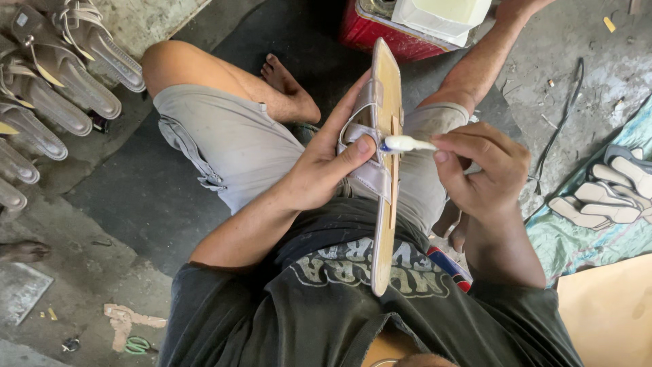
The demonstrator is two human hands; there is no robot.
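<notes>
My left hand [322, 170] grips a pale strapped sandal [384, 163] held on its edge over my lap, thumb pressed on the straps. My right hand [485, 170] holds a small white brush [407, 143] by its handle. The brush's tip touches the sandal's sole edge next to my left thumb. I sit cross-legged in grey shorts and a dark shirt.
A row of finished sandals [58, 68] lies at the upper left on the floor. A red tin [390, 34] with a white container [441, 13] on it stands ahead. Cut pale soles [611, 194] rest on a teal cloth [564, 245] at the right, beside a tan board [611, 312].
</notes>
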